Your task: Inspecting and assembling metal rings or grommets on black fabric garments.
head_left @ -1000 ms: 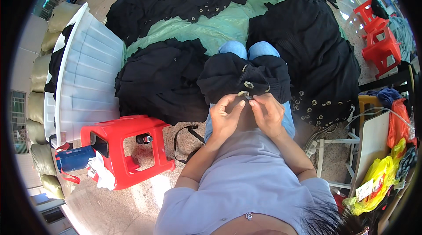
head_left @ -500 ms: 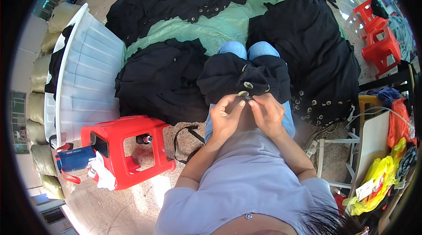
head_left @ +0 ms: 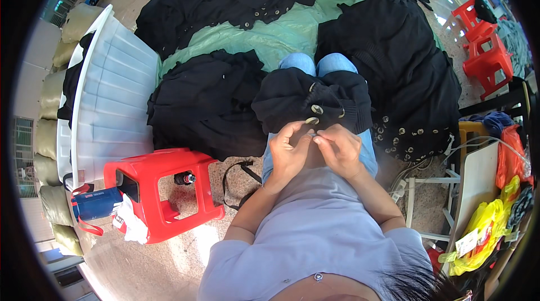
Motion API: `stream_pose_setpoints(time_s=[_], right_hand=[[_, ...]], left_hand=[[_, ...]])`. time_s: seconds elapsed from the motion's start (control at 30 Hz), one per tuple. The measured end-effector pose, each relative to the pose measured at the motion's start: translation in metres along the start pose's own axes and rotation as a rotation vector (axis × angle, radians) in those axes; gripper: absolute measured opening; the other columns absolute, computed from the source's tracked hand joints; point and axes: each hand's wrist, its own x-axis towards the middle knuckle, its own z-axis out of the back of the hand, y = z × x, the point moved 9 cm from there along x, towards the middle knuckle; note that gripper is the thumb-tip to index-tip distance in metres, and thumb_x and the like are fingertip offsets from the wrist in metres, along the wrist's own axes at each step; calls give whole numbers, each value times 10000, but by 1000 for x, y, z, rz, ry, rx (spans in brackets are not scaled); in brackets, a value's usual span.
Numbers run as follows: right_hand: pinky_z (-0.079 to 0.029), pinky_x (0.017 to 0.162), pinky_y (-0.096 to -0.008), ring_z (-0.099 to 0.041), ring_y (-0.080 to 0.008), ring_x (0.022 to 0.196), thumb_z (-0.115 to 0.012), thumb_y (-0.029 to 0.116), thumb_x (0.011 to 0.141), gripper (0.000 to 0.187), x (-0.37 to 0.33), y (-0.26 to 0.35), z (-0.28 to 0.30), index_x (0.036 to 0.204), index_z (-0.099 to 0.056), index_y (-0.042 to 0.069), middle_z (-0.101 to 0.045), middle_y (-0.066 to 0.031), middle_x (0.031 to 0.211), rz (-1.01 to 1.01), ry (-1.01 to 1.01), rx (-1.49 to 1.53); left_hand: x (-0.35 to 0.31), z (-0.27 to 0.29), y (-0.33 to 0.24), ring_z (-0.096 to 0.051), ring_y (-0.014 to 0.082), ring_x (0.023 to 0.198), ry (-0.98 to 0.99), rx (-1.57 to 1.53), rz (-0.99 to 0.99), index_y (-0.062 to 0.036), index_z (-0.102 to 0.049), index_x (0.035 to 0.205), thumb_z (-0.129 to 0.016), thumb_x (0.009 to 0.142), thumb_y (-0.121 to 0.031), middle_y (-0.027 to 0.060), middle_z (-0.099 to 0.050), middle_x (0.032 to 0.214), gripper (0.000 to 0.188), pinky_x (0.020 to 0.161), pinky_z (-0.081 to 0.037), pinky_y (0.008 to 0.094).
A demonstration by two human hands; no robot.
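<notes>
A black knit garment [head_left: 287, 98] with large pale-rimmed buttons lies bunched over my knees. My left hand [head_left: 288, 152] is closed at its near edge, with thumb and index finger beside one button [head_left: 312, 121]. Another button [head_left: 317, 109] shows just beyond it. Close on the right, my right hand [head_left: 341, 149] is pinched, its thumb and index tips almost meeting the left thumb. A thin, light sliver shows between the fingertips, too small to identify. The fingers hide the cloth edge there.
Black garment piles [head_left: 208, 104] surround my legs on a green sheet [head_left: 259, 36]. At left stand a white tub [head_left: 115, 87] and a red stool [head_left: 169, 160] with a blue box [head_left: 97, 204] beside it. Yellow bags [head_left: 484, 228] hang at right.
My right fingertips have shifted slightly down toward me from the garment's edge. The dark bit between both hands no longer shows; a thin light sliver appears there. The left hand stays nearly in place.
</notes>
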Motion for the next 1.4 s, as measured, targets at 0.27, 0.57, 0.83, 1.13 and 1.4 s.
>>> stream_pose_setpoints(time_s=[0.27,0.57,0.83,1.13,1.4], right_hand=[[-378,600,-171,-453,-8,669,-778,67,825,186,-25,-51,-6,912,-617,33,-581,41,794,-587,-121,503],[-351,589,-169,-439,5,658,-767,43,834,122,-35,-62,-29,817,-646,44,-559,76,719,-964,6,685],[-382,608,-164,-465,10,676,-670,46,905,51,-35,-92,12,937,-660,8,-598,71,785,-808,-288,409],[-372,632,-164,-467,-9,713,-673,28,913,112,-20,-69,-4,1018,-698,0,-592,52,822,-629,-131,520],[-396,570,-219,-496,-69,643,-798,40,776,177,-10,-47,-7,890,-668,3,-585,-19,784,-414,-20,292]], left_hand=[[0,0,-20,-701,210,790,-42,144,-167,10,-681,973,-712,785,41,125,-708,896,193,714,-536,279],[-6,-2,-39,-690,253,748,-78,302,-362,-8,-680,997,-710,751,54,126,-686,868,255,668,-542,306],[-1,2,-22,-641,90,782,-53,186,-222,44,-670,995,-732,813,34,81,-711,869,193,719,-510,229],[2,-3,8,-632,64,869,67,-174,161,32,-689,1055,-684,874,-2,35,-723,973,184,792,-506,222],[2,-6,-3,-645,78,881,58,-125,29,21,-693,1060,-700,867,-20,54,-731,970,197,803,-507,227]])
